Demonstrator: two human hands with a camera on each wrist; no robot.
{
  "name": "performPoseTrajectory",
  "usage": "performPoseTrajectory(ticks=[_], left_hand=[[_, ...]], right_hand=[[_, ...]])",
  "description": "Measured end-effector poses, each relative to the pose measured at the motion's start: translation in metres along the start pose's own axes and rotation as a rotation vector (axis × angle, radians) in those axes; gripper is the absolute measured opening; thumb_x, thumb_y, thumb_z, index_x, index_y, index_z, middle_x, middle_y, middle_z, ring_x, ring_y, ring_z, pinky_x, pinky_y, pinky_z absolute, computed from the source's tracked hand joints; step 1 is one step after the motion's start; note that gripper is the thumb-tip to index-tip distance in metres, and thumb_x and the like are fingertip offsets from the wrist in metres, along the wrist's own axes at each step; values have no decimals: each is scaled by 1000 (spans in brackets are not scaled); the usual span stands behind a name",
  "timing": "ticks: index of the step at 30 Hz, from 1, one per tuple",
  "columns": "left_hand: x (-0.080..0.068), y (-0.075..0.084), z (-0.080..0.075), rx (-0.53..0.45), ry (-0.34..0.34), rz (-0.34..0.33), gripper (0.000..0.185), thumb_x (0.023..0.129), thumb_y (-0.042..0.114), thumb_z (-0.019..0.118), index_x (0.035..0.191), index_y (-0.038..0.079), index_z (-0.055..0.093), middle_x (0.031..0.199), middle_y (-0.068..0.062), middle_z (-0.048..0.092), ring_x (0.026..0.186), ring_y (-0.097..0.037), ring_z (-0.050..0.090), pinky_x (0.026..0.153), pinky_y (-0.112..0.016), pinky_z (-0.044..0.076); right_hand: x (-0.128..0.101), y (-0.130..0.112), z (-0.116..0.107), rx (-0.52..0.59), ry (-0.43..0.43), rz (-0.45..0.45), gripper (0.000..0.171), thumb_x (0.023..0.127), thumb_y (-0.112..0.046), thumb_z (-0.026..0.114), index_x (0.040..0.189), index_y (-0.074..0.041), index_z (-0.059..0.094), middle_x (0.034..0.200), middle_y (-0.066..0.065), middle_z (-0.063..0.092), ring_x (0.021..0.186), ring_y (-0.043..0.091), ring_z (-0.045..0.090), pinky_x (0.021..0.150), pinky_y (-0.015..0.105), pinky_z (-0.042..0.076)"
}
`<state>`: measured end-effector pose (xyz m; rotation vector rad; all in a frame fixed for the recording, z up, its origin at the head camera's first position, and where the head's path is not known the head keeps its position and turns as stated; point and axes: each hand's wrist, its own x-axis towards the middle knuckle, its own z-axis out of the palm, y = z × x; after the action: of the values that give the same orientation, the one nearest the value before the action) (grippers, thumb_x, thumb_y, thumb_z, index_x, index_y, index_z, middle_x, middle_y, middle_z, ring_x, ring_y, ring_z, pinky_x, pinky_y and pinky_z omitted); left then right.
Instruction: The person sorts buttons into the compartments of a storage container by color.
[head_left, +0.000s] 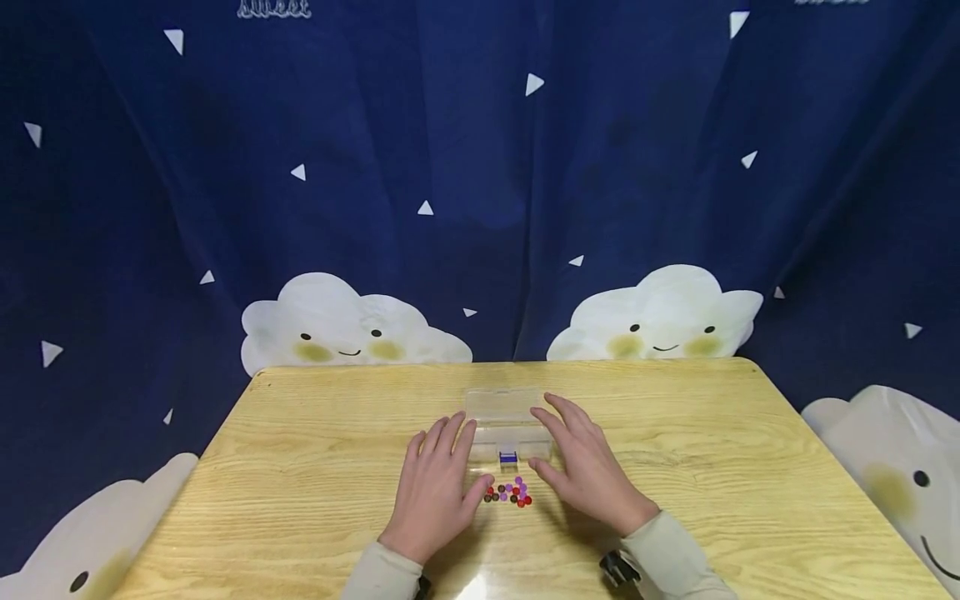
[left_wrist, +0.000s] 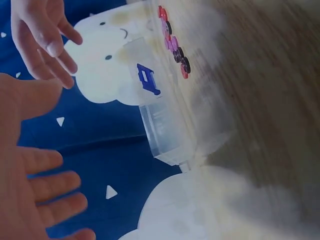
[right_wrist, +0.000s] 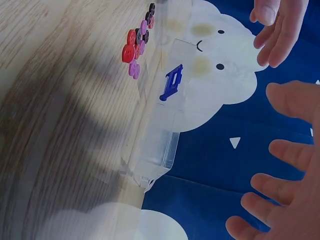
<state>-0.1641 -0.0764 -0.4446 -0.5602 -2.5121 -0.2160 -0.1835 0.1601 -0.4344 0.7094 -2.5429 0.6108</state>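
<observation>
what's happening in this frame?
A person sits at a wooden table with both hands open and flat on either side of a clear plastic box with a blue latch. The left hand and right hand hold nothing. A small pile of red, purple and dark buttons lies just in front of the box.

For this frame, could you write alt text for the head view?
Two open hands, left hand and right hand, lie flat on a wooden table either side of a clear plastic box with a blue clasp. A small pile of buttons, red, purple and dark, sits between them, before a navy cloud-print curtain.
</observation>
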Motion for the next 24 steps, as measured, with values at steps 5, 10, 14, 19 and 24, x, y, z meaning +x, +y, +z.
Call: performPoseTrajectory(ticks=[5,10,14,19,24], left_hand=[[-1,-4,4,-91,10,13,67,86,46,71,139,10,54,141,-8,57,127,-27,56,101,-49,46],[-3,-6,7,-132,21,18,64,85,43,74,138,10,56,138,-8,59,125,-27,57,98,-48,48],[-4,-6,6,-169,5,5,63,86,41,74,138,11,56,137,-7,60,124,-26,57,99,-48,49],[-6,-6,4,-243,-29,-33,61,87,40,74,138,12,57,137,-6,61,124,-25,58,101,-47,49],[-5,-6,3,-252,-36,-34,58,87,39,73,136,11,59,136,-6,62,124,-25,59,101,-47,49]], right_hand=[[-1,1,2,-2,-10,-6,64,84,-32,78,138,-9,55,149,20,47,137,39,45,101,61,43],[-1,1,3,2,-12,-8,62,83,-31,78,137,-9,56,147,20,48,135,39,47,102,61,43],[-1,0,5,24,-12,-18,59,83,-28,80,135,-11,58,145,17,52,133,37,50,102,58,44],[-2,-1,7,30,-5,-49,55,82,-25,80,133,-14,60,142,14,55,130,35,52,99,57,46],[-1,-1,6,44,29,-74,52,82,-23,80,130,-13,62,140,12,56,129,32,52,101,54,46]])
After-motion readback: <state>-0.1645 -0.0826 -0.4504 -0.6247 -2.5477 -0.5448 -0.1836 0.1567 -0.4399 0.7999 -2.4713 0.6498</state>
